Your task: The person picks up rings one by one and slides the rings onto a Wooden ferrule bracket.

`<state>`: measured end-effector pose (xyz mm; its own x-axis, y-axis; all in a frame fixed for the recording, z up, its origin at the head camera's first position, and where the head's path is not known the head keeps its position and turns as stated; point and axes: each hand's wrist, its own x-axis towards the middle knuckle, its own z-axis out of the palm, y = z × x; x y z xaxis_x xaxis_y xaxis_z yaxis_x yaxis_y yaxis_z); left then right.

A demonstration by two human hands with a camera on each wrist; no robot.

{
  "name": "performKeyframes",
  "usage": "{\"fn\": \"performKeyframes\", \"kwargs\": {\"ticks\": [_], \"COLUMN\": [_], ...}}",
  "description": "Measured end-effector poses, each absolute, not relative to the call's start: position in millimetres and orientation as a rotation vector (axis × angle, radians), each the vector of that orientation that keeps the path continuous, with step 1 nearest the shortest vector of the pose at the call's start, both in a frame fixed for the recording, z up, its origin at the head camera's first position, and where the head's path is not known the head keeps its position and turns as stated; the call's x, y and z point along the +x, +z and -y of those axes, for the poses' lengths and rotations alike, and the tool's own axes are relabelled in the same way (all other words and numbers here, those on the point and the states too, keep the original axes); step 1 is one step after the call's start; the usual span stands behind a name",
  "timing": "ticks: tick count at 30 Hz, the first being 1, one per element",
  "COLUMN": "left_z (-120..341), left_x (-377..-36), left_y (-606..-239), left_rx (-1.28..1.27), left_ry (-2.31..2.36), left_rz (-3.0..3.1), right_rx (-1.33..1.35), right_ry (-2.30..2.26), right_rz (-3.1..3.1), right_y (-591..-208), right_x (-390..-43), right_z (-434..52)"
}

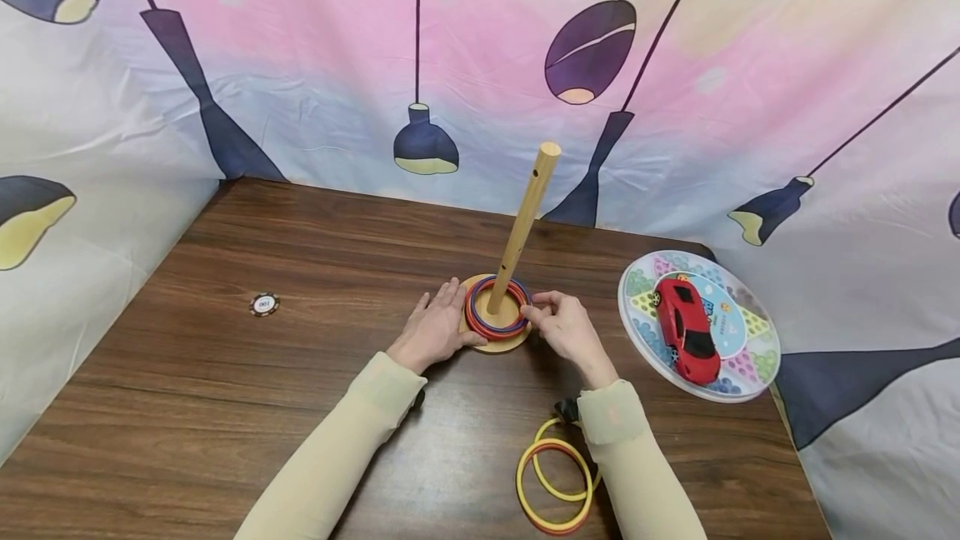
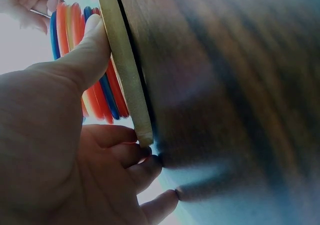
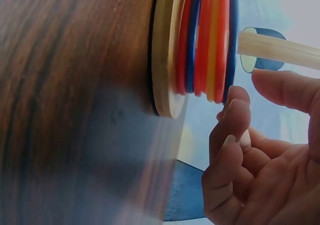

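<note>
A wooden peg (image 1: 522, 232) rises from a round wooden base (image 1: 506, 348), leaning right in the head view. Stacked around its foot are several red, blue and yellow rings (image 3: 204, 45), a blue one on top. My left hand (image 1: 433, 333) holds the base at its left side; in the left wrist view its thumb (image 2: 87, 50) lies against the rings and base while the fingers meet the base's edge. On the right, fingertips of my right hand (image 1: 567, 332) touch the top blue ring's edge, and the thumb (image 3: 280, 87) stands apart from them near the peg.
Yellow and red loose rings (image 1: 522, 497) overlap beside my right forearm. At the right, a red toy car (image 1: 697, 332) sits on a round, colourful game box (image 1: 645, 348). A poker chip (image 1: 264, 304) lies at the left. Behind the table hangs a printed curtain (image 1: 315, 65).
</note>
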<state>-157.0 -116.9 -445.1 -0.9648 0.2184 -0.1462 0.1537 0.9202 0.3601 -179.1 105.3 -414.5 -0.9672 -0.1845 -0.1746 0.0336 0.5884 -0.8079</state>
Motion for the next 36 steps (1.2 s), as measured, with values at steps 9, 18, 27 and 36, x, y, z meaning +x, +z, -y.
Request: {"fn": "performKeyframes", "kwargs": {"ticks": [9,18,27,36], "left_z": [117.2,116.4,116.9,117.0], "left_x": [-157.1,-156.6,-155.1,-155.2], "left_y": [-446.8,-445.6,-443.0,-443.3], "left_rx": [0.296,0.268,0.294,0.296], "left_ry": [0.536,0.542,0.538,0.533], "left_rz": [-2.902,-2.873,-2.902,-2.898], "right_rx": [-0.289,-0.719,-0.770,-0.757], "right_ry": [-1.107,-0.815,-0.617,-0.620], "right_rz": [-2.674,-2.435,-2.358,-2.324], "right_y": [-408.2,-408.7,-419.2,-418.9], "right_x": [-165.2,-138.1,-122.2,-117.6], "right_z": [-119.7,-137.8,-146.9,-149.5]}}
